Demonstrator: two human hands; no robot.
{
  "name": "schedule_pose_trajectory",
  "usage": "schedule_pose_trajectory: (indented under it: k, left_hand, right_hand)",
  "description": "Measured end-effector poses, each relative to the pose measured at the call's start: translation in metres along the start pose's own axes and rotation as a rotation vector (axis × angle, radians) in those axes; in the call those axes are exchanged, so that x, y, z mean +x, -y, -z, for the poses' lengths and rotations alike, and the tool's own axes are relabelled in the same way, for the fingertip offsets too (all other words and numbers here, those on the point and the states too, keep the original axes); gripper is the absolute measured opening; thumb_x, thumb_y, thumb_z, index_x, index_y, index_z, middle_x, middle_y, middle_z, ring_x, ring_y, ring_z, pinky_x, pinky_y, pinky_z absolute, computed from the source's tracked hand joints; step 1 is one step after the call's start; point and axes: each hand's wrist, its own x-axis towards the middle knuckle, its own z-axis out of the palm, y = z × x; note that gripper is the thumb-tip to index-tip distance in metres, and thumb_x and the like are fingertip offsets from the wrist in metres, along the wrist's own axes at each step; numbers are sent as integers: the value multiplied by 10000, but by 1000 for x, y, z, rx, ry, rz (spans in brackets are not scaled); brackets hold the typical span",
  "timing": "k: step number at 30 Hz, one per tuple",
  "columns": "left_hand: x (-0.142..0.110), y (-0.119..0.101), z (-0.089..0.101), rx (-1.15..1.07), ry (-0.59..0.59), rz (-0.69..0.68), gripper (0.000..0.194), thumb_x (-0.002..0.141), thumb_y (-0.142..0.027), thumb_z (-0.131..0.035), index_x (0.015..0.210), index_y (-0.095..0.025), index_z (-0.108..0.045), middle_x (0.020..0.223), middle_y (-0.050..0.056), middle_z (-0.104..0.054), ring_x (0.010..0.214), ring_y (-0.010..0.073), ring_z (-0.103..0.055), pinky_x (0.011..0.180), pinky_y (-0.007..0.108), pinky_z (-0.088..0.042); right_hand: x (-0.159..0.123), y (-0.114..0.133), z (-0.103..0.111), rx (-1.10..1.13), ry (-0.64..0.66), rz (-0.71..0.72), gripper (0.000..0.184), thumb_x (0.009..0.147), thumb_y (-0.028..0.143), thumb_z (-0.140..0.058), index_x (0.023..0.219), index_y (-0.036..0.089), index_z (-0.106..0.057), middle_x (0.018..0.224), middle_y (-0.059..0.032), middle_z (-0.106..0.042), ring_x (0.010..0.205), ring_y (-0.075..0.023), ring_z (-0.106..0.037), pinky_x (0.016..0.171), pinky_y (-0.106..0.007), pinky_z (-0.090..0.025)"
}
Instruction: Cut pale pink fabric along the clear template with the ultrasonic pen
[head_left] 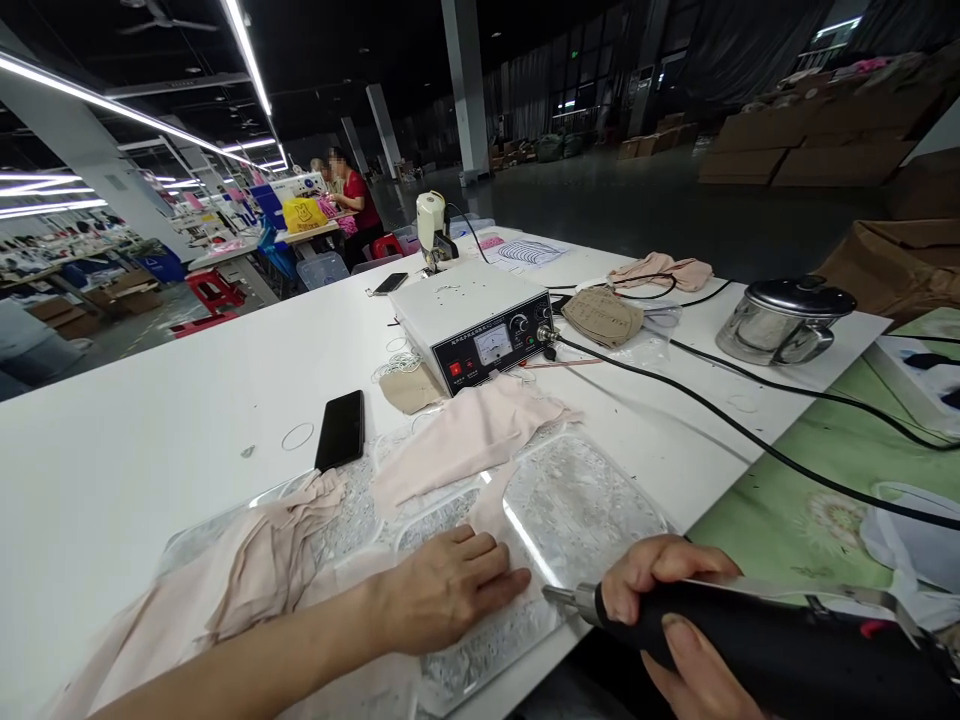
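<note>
My left hand (457,585) is closed, its bent fingers pressed down on a pale pink fabric piece (491,505) over a clear plastic board (592,490). In my right hand (667,580) is a black handheld tool (750,635) with a metal tip (570,597). That tip points left, close to my left fingertips and just above the board's near edge. A folded pink fabric piece (469,430) lies farther back on the board. To the left, a stack of layered pink fabric (255,560) runs toward me, partly behind my left forearm.
A control box (487,345) with a dial stands behind the fabric, and a black cable (675,385) runs from it to the right. Phones (340,430), card patterns (602,318) and a lidded glass pot (780,320) share the white table. Another person (356,200) works far back.
</note>
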Motion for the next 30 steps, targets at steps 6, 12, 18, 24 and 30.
schedule_pose_trajectory:
  k: [6, 12, 18, 24, 30]
  left_hand:
    - [0, 0, -1, -9, -2, 8, 294, 1017, -150, -319, 1253, -97, -486, 898, 88, -585, 749, 185, -515, 694, 321, -419]
    - [-1, 0, -5, -11, -35, 7, 265, 1004, -158, -379, 1231, -95, -502, 876, 72, -571, 738, 184, -512, 684, 328, -420]
    - [-1, -1, -7, -15, -32, 16, 253, 1015, -172, -382, 1220, -105, -515, 860, 61, -562, 743, 180, -513, 682, 322, -412]
    - [-2, -1, -7, -25, -25, 25, 264, 1019, -176, -373, 1228, -108, -518, 867, 63, -566, 754, 180, -515, 676, 317, -406]
    - [-3, -1, -8, -25, -31, 28, 261, 1016, -183, -394, 1237, -107, -511, 876, 60, -568, 755, 175, -515, 687, 317, -421]
  right_hand:
    - [11, 7, -10, 31, -45, 12, 74, 888, 297, -571, 895, 248, -516, 731, 15, -525, 579, -125, -564, 539, -288, -515]
    - [16, 1, -19, 41, -129, 20, 135, 858, 346, -612, 866, 237, -532, 746, 14, -514, 572, -121, -556, 524, -293, -502]
    - [18, -4, -22, 48, -112, 24, 121, 857, 333, -610, 886, 234, -546, 751, 12, -523, 593, -124, -561, 550, -302, -505]
    - [20, -3, -26, 35, -95, 31, 99, 866, 314, -601, 874, 234, -542, 743, 16, -520, 577, -119, -555, 540, -296, -507]
    - [20, -3, -24, -5, -56, 50, 101, 878, 302, -595, 858, 236, -521, 743, 13, -530, 578, -122, -559, 532, -299, -524]
